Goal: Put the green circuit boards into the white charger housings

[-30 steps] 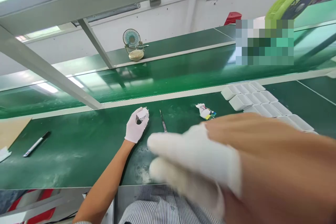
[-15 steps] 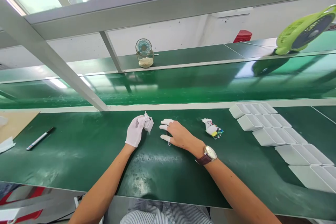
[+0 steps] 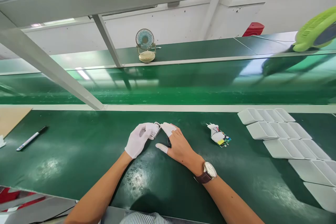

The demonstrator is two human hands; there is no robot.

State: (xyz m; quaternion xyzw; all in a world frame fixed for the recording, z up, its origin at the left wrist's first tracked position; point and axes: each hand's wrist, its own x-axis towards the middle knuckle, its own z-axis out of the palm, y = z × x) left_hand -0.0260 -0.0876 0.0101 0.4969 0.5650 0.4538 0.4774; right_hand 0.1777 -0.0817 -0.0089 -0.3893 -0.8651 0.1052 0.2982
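Note:
My left hand [image 3: 138, 140], in a white glove, is closed on a small white plastic housing [image 3: 155, 130] just above the green bench. White finger covers are on several fingertips of my right hand [image 3: 176, 140]. Those fingertips reach the right edge of the housing, while the thumb stays lower and apart. A slim dark object [image 3: 168, 142] shows under the right palm; most of it is hidden, so its kind is unclear. Off to the right of that hand lies a small circuit board [image 3: 223, 140] with a white plastic plug part [image 3: 215, 132] attached by wires.
White open trays [image 3: 283, 148] stand in stepped rows at the right. A marker pen [image 3: 32, 139] and brown cardboard [image 3: 12, 117] lie at the left. Behind the green bench [image 3: 86, 129], a small fan [image 3: 145, 45] and a green fan [image 3: 315, 31] stand on a ledge. A slanted post [image 3: 65, 73] rises at the left.
My right hand has moved left to meet the white housing, which has been turned in my left hand. The dark object under the right palm shows more. The camera view has shifted slightly.

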